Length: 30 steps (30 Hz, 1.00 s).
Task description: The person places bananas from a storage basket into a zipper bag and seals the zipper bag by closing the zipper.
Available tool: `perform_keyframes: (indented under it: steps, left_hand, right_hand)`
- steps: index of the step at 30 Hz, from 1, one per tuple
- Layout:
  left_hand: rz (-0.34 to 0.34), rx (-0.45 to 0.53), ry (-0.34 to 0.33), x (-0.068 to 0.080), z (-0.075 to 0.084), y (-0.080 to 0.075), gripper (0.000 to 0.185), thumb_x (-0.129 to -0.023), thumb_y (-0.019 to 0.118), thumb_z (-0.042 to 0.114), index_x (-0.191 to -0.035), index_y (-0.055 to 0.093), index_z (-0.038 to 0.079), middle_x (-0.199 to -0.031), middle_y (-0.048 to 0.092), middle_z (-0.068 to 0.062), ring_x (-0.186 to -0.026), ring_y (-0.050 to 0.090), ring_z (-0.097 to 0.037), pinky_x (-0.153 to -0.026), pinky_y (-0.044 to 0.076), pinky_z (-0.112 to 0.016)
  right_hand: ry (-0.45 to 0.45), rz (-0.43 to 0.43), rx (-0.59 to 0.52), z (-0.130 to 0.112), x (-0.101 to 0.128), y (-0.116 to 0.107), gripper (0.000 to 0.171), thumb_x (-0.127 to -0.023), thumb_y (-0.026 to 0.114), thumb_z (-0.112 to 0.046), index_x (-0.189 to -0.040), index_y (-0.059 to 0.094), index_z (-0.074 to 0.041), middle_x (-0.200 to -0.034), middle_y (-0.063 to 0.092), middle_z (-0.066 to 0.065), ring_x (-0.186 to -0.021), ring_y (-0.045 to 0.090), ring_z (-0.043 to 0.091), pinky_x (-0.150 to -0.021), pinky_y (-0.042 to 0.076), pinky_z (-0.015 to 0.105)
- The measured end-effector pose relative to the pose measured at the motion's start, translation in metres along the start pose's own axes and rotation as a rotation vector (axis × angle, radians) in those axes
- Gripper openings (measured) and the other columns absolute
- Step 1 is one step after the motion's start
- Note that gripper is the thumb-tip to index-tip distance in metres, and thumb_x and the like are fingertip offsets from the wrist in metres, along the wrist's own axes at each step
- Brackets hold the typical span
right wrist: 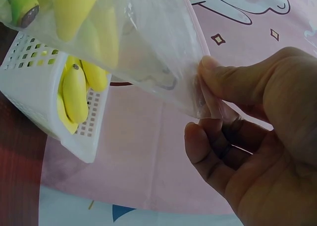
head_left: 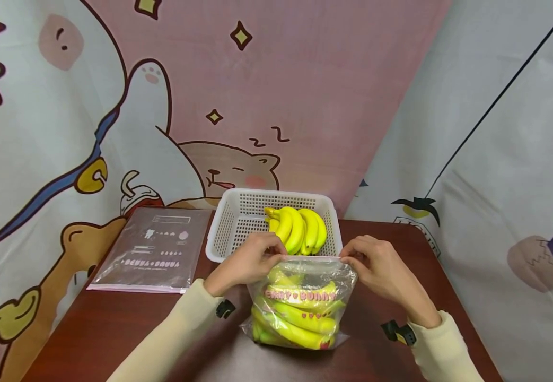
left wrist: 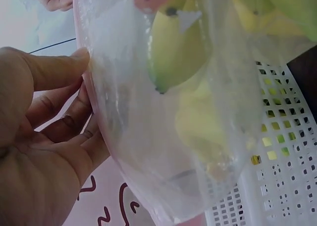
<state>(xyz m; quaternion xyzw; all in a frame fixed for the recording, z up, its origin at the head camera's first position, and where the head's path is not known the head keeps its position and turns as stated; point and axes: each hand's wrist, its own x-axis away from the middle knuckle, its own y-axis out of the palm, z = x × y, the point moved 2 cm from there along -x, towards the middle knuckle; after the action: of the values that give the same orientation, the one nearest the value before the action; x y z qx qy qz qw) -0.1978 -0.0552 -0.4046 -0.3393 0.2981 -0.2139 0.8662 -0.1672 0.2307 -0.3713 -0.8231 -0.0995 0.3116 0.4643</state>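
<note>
Bagged bananas point(head_left: 300, 310) stood on worktop point(head_left: 114, 323) before white basket point(head_left: 238, 223), left hand point(head_left: 247, 262) and right hand point(head_left: 381, 270) pinched bag's top corners; left wrist view, fingers point(left wrist: 54, 70) curled against bag point(left wrist: 148, 137) edge; right wrist view, fingers point(right wrist: 223, 82) pinched bag point(right wrist: 148, 42) corner.

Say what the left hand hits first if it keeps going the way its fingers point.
Probably the bunch of yellow bananas in the white perforated plastic basket. The left hand pinches the clear zip bag's top edge, fingers aimed up and away towards the basket; depth is unclear.
</note>
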Motion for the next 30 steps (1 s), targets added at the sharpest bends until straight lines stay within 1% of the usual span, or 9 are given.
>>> perform_keyframes:
  steps: [10,15,19,24,30]
  left_hand:
    - [0.025,0.009,0.013,0.007,-0.005,-0.006,0.005,-0.092,0.076,0.01,-0.088,0.074,0.012,-0.083,0.07,0.002,-0.076,0.062,-0.006,-0.07,0.054,-0.019]
    - [0.031,0.026,-0.021,0.013,-0.009,-0.011,0.009,-0.09,0.076,0.006,-0.087,0.073,0.014,-0.083,0.068,0.004,-0.076,0.061,-0.005,-0.07,0.054,-0.02]
    - [0.023,0.027,-0.04,0.018,-0.011,-0.014,0.01,-0.091,0.075,0.007,-0.087,0.072,0.016,-0.083,0.068,0.005,-0.076,0.061,-0.004,-0.071,0.055,-0.021]
    - [-0.006,0.027,-0.08,0.025,-0.015,-0.02,0.008,-0.092,0.074,0.008,-0.089,0.072,0.015,-0.085,0.069,0.006,-0.079,0.062,-0.004,-0.074,0.056,-0.022]
    - [-0.01,0.051,-0.103,0.03,-0.019,-0.026,0.006,-0.093,0.074,0.01,-0.091,0.072,0.015,-0.088,0.069,0.005,-0.083,0.064,-0.006,-0.078,0.058,-0.024]
  right_hand:
    - [0.004,-0.002,-0.005,0.001,0.002,-0.001,0.023,-0.086,0.079,-0.002,-0.086,0.071,-0.023,-0.083,0.065,-0.016,-0.071,0.05,0.002,-0.061,0.044,0.018]
    - [0.001,-0.004,-0.008,0.002,0.002,-0.001,0.022,-0.087,0.079,-0.003,-0.087,0.071,-0.024,-0.085,0.066,-0.017,-0.07,0.049,0.001,-0.06,0.044,0.018]
    - [0.005,-0.009,-0.01,0.002,0.002,-0.001,0.022,-0.086,0.08,-0.004,-0.087,0.071,-0.024,-0.086,0.066,-0.017,-0.069,0.049,0.001,-0.059,0.044,0.019]
    - [0.029,-0.02,-0.008,0.003,0.003,-0.001,0.021,-0.087,0.08,-0.005,-0.088,0.071,-0.025,-0.086,0.066,-0.016,-0.069,0.049,0.002,-0.059,0.044,0.019]
    - [0.057,-0.018,-0.005,0.005,0.005,-0.002,0.019,-0.086,0.082,-0.01,-0.089,0.071,-0.025,-0.086,0.064,-0.016,-0.067,0.049,0.004,-0.058,0.045,0.02]
